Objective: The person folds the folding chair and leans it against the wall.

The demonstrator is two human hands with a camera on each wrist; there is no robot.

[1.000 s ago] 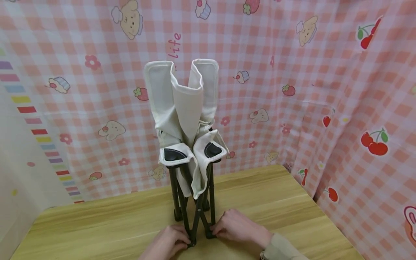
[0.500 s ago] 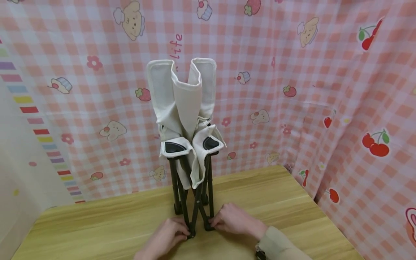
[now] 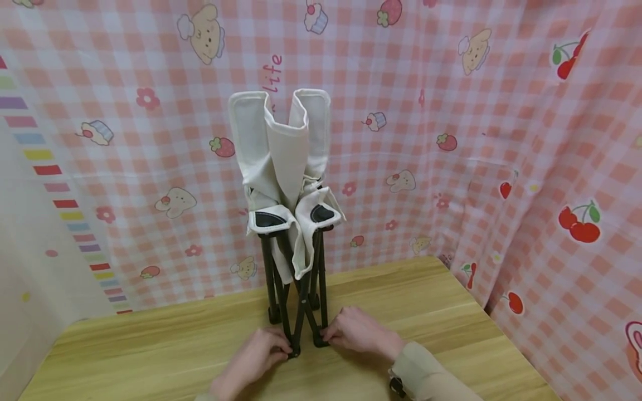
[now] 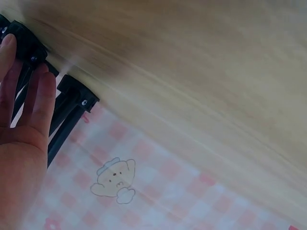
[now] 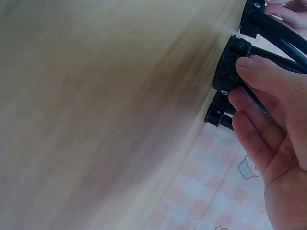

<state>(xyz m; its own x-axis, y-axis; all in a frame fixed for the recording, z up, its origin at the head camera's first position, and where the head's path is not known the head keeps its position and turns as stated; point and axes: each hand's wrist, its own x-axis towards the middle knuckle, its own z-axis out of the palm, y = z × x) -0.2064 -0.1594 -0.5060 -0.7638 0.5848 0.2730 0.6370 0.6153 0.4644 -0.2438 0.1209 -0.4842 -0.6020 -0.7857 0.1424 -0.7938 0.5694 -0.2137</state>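
A folding chair (image 3: 287, 150) with white fabric and a black metal frame stands upright, folded narrow, in the middle of the head view. My left hand (image 3: 257, 353) pinches its near left foot (image 3: 294, 352), thumb on one side and fingers on the other, as the left wrist view shows. Across from it, my right hand (image 3: 360, 331) grips the near right foot (image 5: 229, 67) between thumb and fingertips. Two rear feet rest on the table farther back; one rear foot (image 4: 79, 93) shows beside my left fingers. The chair's crossed legs stay close together beneath the drooping seat cloth.
The wooden table (image 3: 150, 345) carries the chair, and its right edge runs diagonally toward the front. A pink checked curtain (image 3: 391, 211) with cartoon prints hangs close behind the table and along the right. A striped coloured border runs down the left.
Both hands have moved away from the person, and the chair's feet have slid toward the back curtain with them. The grip on both near feet and the folded shape look the same.
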